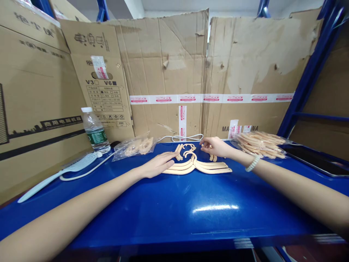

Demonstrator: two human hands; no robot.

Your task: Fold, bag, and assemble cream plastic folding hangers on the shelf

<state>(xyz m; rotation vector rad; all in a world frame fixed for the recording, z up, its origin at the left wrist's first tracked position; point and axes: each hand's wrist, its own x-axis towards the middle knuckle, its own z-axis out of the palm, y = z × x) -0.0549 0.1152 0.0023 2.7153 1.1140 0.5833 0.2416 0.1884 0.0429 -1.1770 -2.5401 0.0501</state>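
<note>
Several peach-coloured clothes hangers [195, 165] lie stacked on the blue table, hooks pointing away from me. My left hand [159, 164] rests with outstretched fingers over the left arms of the stack, its fingertips by some loose hanger arms [179, 152]. Behind the stack are loose hanger hooks [189, 147]. My right hand [214, 147] is beyond the stack's right arms, fingers curled in a pinch; whatever they hold is too small or hidden to make out. Just under it, more short peach pieces [213, 158] show, partly covered by the hand.
A clear bag of hanger hooks [139, 145] lies at left, a bag of hanger arms [260, 142] at right. A water bottle [95, 131], a light-blue hairbrush [73, 166] and a white cable [87, 174] are left; a dark tablet [319, 160] is right. Cardboard [163, 72] walls the back.
</note>
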